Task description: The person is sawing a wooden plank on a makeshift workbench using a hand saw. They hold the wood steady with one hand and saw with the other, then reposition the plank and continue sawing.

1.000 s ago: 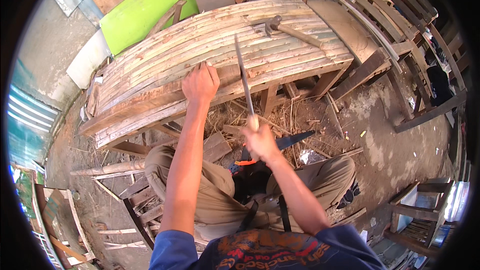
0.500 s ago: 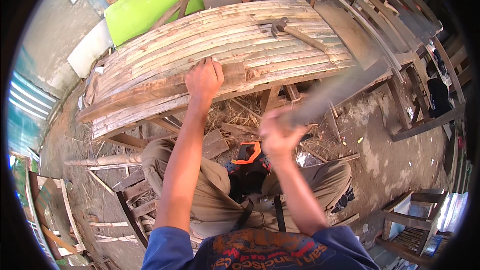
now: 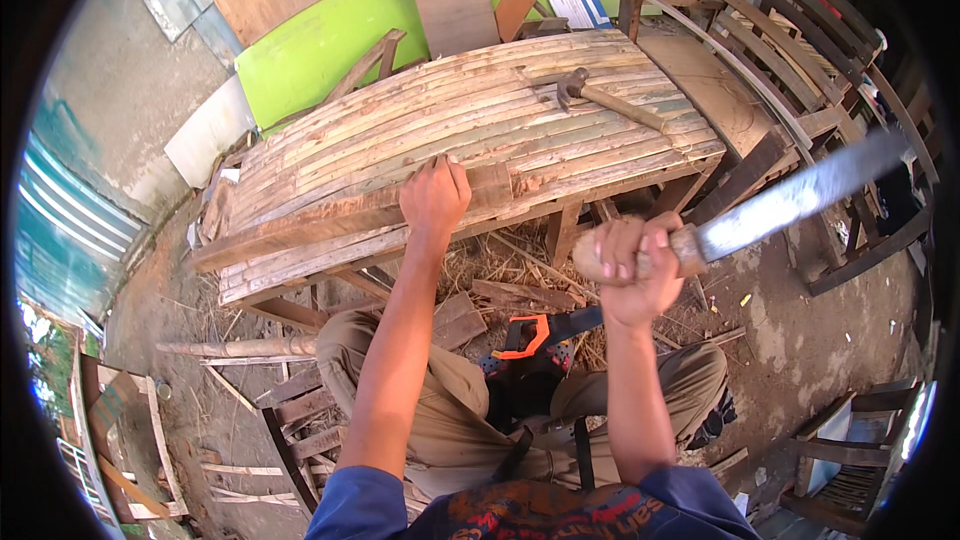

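My left hand (image 3: 436, 198) is closed over a long wooden beam (image 3: 330, 217), pressing it on the slatted bench (image 3: 400, 110). The beam lies lengthwise along the near side, and its right end shows rough, chipped wood. My right hand (image 3: 632, 265) grips the wooden handle of a machete (image 3: 790, 202). Its broad blade points right, raised off the bench and slightly blurred. Farther back on the slats rests a claw hammer (image 3: 610, 100) with a wooden handle. Below my hands, near my feet, is a handsaw with an orange handle (image 3: 522, 337).
Wood scraps and shavings (image 3: 510, 265) litter the ground under the bench. A bright green panel (image 3: 330, 30) and boards lean behind it. Slatted wooden furniture (image 3: 800, 30) stands at the right, and a small wooden chair (image 3: 850, 450) at the lower right. A bamboo pole (image 3: 240, 346) lies at the left.
The machete has swung up and to the right, away from the beam's end, with my right hand. My left hand keeps its hold on the beam. The whole view has shifted slightly.
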Motion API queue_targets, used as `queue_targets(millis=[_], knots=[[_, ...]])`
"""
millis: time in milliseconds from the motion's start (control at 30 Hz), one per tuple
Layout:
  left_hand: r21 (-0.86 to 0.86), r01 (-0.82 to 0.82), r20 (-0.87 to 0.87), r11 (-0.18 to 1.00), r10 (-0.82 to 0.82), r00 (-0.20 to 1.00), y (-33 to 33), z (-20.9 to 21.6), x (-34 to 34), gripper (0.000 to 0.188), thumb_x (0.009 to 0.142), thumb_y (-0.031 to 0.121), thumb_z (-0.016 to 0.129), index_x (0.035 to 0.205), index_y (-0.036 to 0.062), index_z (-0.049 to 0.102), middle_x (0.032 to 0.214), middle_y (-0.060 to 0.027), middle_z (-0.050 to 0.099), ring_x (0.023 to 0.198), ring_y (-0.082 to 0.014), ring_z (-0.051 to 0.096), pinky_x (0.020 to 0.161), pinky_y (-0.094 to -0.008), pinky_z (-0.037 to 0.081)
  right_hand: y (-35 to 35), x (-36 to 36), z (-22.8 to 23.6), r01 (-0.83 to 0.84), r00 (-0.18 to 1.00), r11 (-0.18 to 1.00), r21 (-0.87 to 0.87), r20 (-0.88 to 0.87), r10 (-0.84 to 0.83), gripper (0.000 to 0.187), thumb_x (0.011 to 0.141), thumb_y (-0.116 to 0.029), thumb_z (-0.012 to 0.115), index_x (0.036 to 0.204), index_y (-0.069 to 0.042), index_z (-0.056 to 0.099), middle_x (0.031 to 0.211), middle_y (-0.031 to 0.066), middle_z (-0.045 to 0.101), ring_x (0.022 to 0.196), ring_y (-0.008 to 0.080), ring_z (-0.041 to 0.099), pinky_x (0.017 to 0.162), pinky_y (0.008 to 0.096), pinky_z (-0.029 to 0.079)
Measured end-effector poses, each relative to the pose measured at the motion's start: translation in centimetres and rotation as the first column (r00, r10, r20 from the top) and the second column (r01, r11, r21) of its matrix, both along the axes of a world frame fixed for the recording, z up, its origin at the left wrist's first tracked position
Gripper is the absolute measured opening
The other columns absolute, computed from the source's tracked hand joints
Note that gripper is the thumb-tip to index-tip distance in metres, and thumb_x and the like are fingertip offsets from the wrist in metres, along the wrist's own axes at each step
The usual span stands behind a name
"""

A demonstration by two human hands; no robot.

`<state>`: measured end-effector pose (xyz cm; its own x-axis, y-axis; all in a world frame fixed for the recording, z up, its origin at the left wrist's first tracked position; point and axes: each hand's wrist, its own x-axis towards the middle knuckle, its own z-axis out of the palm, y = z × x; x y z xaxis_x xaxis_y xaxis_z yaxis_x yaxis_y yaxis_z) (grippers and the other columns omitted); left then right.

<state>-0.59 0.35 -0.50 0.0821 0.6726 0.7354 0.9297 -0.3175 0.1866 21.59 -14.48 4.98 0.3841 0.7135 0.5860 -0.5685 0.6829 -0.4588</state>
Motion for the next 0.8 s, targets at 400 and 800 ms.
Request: queue_targets(millis=[400, 800], knots=[[0.011, -0.043, -0.062, 0.999, 0.043, 0.997, -0.3, 0.3, -0.3, 0.034, 0.095, 0.02, 0.049, 0.072, 0.0015, 0.067, 0.072, -0.0172, 0.069, 0.059, -0.0331, 0.066, 0.058, -0.0418, 0.055, -3.1, 0.5, -4.1, -0.232, 0.969, 0.726, -0.647, -0.093, 0.227, 0.02, 0.097, -0.025, 0.06, 0.091, -0.009, 0.05, 0.058, 0.0005, 0.045, 0.044, 0.0101, 0.042, 0.039, 0.0277, 0.035], [-0.03, -0.053, -0.053, 0.998, 0.051, 0.997, 0.4, 0.6, 0.6, 0.036, 0.096, 0.022, 0.047, 0.074, 0.0023, 0.068, 0.074, -0.0177, 0.07, 0.059, -0.0336, 0.066, 0.061, -0.0424, 0.056, -4.2, -7.3, -11.9, -0.439, 0.857, 0.319, -0.84, -0.285, 0.429, 0.019, 0.094, -0.02, 0.069, 0.091, -0.006, 0.057, 0.058, -0.0004, 0.046, 0.041, 0.011, 0.043, 0.037, 0.0289, 0.036]])
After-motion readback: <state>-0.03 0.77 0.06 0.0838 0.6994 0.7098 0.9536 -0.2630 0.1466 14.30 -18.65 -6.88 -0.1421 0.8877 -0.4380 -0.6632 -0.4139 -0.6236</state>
